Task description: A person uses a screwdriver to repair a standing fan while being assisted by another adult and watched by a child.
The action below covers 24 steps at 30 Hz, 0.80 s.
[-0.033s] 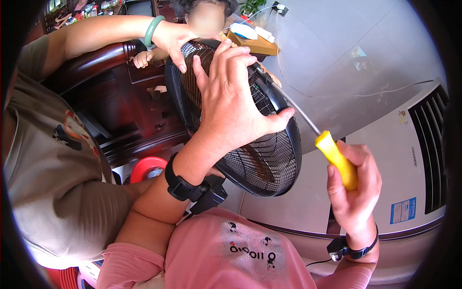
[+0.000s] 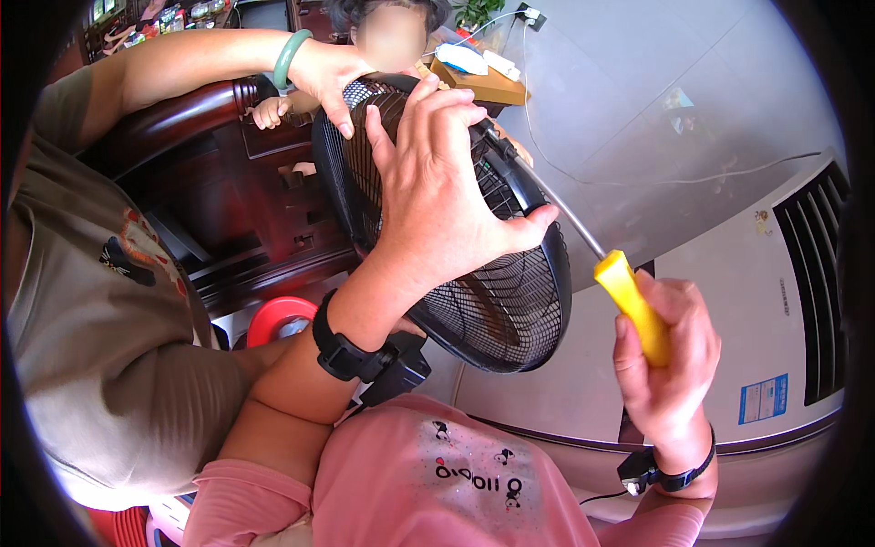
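Note:
My left hand (image 2: 428,191) grips the black wire fan grille (image 2: 497,310) across its top, thumb on the right rim and fingers over the upper part. My right hand (image 2: 665,346) is closed round the yellow handle of a screwdriver (image 2: 638,305). Its steel shaft angles up-left to a dark fitting (image 2: 501,155) on the grille's rim beside my left fingers; the exact tip is unclear. Another person's hand (image 2: 324,73), with a green bangle, holds the grille's upper left edge.
A person in a brown shirt (image 2: 109,319) stands at left; another person (image 2: 392,18) is behind the grille. A dark wooden chair (image 2: 237,210), red stool (image 2: 273,319), white appliance (image 2: 756,301), cardboard box (image 2: 501,87) and trailing cable (image 2: 693,173) surround us.
My right hand and the screwdriver handle have shifted very slightly to the left. My left hand and the grille look unchanged.

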Each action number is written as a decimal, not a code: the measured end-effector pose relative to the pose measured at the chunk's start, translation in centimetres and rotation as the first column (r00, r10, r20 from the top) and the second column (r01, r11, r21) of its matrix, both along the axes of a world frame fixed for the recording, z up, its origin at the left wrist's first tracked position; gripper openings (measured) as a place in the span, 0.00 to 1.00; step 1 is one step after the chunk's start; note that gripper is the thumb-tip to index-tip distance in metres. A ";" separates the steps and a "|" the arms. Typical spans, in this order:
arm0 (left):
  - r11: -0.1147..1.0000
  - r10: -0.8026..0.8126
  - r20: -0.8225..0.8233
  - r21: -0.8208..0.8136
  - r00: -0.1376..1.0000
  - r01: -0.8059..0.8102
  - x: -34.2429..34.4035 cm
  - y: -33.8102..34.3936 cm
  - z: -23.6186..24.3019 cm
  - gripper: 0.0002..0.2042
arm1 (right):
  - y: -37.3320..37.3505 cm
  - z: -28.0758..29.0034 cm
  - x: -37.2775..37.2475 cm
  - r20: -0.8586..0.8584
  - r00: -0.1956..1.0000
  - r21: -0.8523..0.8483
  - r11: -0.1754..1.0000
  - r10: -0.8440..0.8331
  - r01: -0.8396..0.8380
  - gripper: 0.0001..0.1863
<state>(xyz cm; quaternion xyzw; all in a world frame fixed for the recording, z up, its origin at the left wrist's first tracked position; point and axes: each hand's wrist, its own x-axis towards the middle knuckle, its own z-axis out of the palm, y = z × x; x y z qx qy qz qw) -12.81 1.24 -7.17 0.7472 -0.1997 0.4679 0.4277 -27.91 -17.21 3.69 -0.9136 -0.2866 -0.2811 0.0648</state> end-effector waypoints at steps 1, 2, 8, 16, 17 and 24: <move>1.000 -0.003 -0.005 0.002 1.000 0.003 0.0 0.0 0.0 0.46 | 0.2 -0.4 0.0 0.073 0.997 -0.086 0.996 0.005 0.001 0.21; 1.000 -0.002 -0.004 0.002 1.000 0.002 0.0 0.0 0.0 0.46 | 0.2 -0.8 0.0 0.146 0.989 -0.170 0.985 0.017 0.008 0.21; 1.000 -0.012 -0.005 -0.003 1.000 0.012 0.1 -0.1 0.0 0.46 | -0.4 -1.7 0.2 0.350 0.934 -0.463 0.879 0.066 0.112 0.21; 1.000 0.001 -0.011 0.000 1.000 -0.001 0.6 0.2 0.4 0.44 | -2.2 -1.4 1.8 -0.139 0.989 0.270 0.963 0.043 -0.004 0.16; 1.000 -0.007 -0.029 -0.002 1.000 0.007 0.4 0.3 0.5 0.44 | -2.0 -1.1 1.5 -0.348 0.937 0.510 0.843 0.020 0.172 0.15; 0.998 -0.062 -0.024 -0.006 0.998 0.062 0.1 1.0 1.0 0.45 | -3.8 -1.0 3.2 -0.622 0.524 0.701 0.116 0.581 0.703 0.14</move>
